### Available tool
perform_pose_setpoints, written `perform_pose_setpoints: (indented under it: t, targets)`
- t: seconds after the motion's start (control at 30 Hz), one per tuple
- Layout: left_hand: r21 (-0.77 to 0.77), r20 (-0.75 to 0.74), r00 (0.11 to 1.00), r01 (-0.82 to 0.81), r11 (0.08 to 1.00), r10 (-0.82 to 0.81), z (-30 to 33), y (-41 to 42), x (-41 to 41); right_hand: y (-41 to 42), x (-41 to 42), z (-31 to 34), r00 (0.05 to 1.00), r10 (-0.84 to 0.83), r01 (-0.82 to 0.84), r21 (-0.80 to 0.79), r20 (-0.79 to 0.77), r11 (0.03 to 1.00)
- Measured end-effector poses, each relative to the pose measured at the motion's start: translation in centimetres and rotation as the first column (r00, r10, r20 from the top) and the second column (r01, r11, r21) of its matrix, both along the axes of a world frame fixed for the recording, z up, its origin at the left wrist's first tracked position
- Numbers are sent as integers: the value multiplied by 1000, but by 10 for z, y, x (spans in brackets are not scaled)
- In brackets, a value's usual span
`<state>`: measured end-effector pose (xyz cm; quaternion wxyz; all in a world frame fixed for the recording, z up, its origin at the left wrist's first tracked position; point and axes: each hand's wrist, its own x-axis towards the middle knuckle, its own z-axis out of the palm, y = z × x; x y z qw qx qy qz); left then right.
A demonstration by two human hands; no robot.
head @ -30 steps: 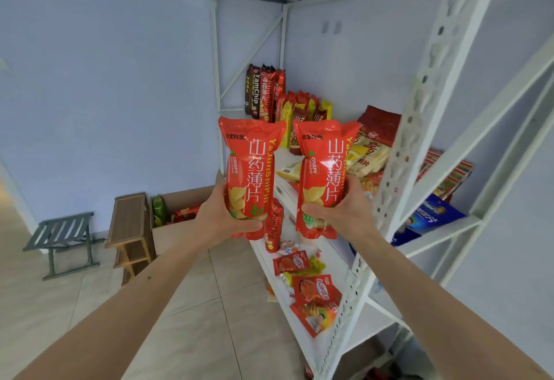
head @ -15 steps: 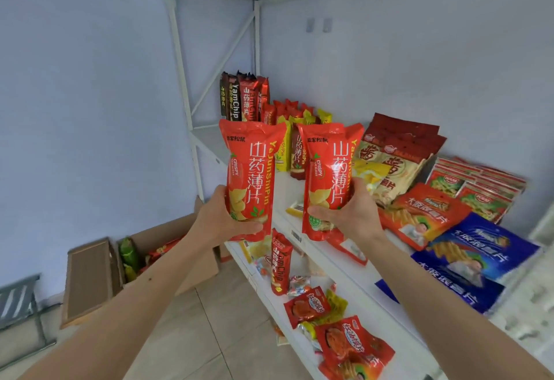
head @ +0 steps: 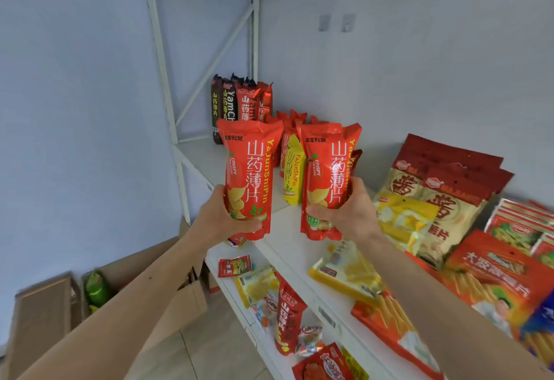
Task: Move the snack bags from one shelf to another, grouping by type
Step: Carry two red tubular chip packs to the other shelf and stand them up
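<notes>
My left hand [head: 220,217] grips the lower part of an upright red yam-chip bag [head: 249,169]. My right hand [head: 347,214] grips a second matching red bag [head: 329,175]. Both bags hang over the front edge of the upper white shelf [head: 296,238]. Behind them on that shelf stand red and yellow bags of the same shape [head: 292,166], and dark and red YamChip bags [head: 236,100] fill the far corner. The lower shelf [head: 236,298] carries another upright red bag [head: 288,319] among small loose packets.
Beige and red flat bags [head: 440,196] and orange stick-snack bags [head: 494,271] lie to the right on the upper shelf. A yellow bag [head: 347,274] lies near its front edge. An open cardboard box [head: 144,286] stands on the floor at left. White shelf posts [head: 163,70] rise at the far left corner.
The view has moved closer and to the right past the shelf post. Both hands have carried the two red bags up and in over the upper shelf's front edge.
</notes>
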<state>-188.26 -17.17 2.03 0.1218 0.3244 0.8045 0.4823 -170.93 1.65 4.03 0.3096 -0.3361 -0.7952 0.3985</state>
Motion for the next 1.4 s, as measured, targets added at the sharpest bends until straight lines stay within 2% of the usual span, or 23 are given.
perform_pose_setpoints:
  t: [0.23,0.53,0.7,1.07,1.4]
  targets:
    - [13,-16,1000,6,1000,-6,-4,31,-111,22,-107,3,1000,-20,19,37,10,999]
    - [-11,-7,979,205,979,-205,-7,73,-262,25,-231,-11,984,-174,173,-43,-35,984]
    - [20,44,947,318,948,-319,-20,111,-326,34,-277,-22,964,-267,266,-63,-9,962]
    - [54,71,871,484,873,-487,-57,200,-409,73,-347,-52,900,-434,435,-68,40,898]
    - [63,56,744,662,746,-665,-89,258,-455,88,-391,-62,793,-604,609,-70,81,790]
